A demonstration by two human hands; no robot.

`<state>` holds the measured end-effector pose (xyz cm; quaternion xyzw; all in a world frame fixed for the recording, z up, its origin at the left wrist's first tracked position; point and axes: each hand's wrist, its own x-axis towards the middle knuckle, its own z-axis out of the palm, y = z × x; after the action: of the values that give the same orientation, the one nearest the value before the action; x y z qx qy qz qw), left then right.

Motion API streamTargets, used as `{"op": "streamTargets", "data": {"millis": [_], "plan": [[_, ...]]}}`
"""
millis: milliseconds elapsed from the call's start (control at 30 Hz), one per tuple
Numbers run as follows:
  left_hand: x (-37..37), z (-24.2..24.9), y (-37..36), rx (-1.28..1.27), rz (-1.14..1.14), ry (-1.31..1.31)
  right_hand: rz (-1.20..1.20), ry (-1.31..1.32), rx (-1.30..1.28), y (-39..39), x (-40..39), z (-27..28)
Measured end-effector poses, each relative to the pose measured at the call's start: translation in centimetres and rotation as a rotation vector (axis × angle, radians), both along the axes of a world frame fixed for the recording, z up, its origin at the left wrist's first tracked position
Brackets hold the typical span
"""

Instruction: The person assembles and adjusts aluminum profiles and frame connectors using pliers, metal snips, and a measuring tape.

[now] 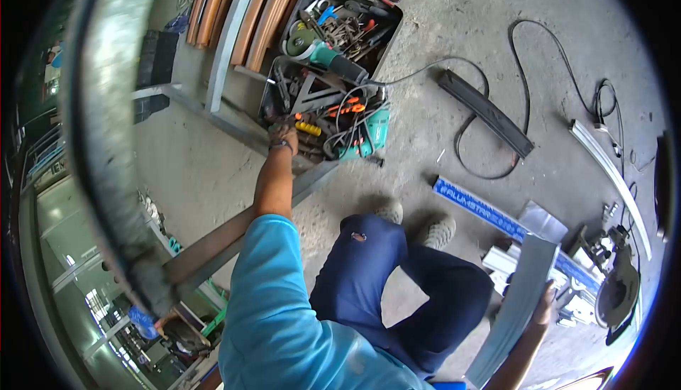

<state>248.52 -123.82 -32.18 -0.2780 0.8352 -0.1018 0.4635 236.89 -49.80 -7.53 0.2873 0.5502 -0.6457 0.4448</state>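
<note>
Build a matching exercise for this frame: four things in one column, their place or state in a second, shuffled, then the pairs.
Things:
1. left hand
2. right hand
3. black cable
4. blue strip

Places:
A. lying flat on the floor beside the shoes
B. holding a grey metal sheet
C. reaching into the open toolbox
D. looped loosely across the concrete floor

Pairs: 1-C, 2-B, 3-D, 4-A
</note>
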Motion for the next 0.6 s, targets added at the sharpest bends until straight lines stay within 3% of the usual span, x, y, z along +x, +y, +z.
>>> {"op": "streamTargets", "data": {"millis": [67,133,233,267,333,367,400,467,500,533,600], "plan": [[0.3,-1.4,-1.2,-0.024,0.024,-0.090,-0.133,-0.014,0.014,0.7,-1.1,-3.8],[0.5,-2.6,-1.4,-0.048,-0.103,-0.130,0.002,0.084,-0.031,0.3,-4.1,-4.9],[-1.4,-3.6,-3.8,0.016,-0.292,-0.144,-0.089,0.192,-0.106,3.3,-5.3,-9.6],[-1.4,-3.9,-4.4,0.076,-0.362,-0.159,-0.185,0.225,-0.085,3.0,-5.6,-10.1],[-3.1,-3.5,-5.5,0.088,-0.514,-0.102,-0.139,0.280,-0.124,0.8,-6.7,-8.4],[-4.3,-2.0,-5.6,0.150,-0.583,0.031,-0.308,0.250,0.088,-0.6,-6.6,-7.9],[-6.1,0.2,-5.0,0.129,-0.648,0.020,-0.158,0.266,-0.075,0.8,-6.9,-8.2],[-11.9,4.9,-4.5,0.140,-0.618,-0.335,-0.156,0.194,-0.079,-0.3,-7.3,-5.8],[-14.3,9.5,-2.7,0.239,-0.761,-0.174,-0.158,0.172,-0.088,-0.7,-7.9,-5.0],[-17.5,13.7,-0.5,0.312,-0.599,-0.188,-0.063,0.208,-0.045,-1.0,-8.1,-3.8],[-20.9,18.5,3.1,0.366,-0.462,0.152,-0.040,0.246,-0.222,-1.1,-8.4,-2.5]]}}
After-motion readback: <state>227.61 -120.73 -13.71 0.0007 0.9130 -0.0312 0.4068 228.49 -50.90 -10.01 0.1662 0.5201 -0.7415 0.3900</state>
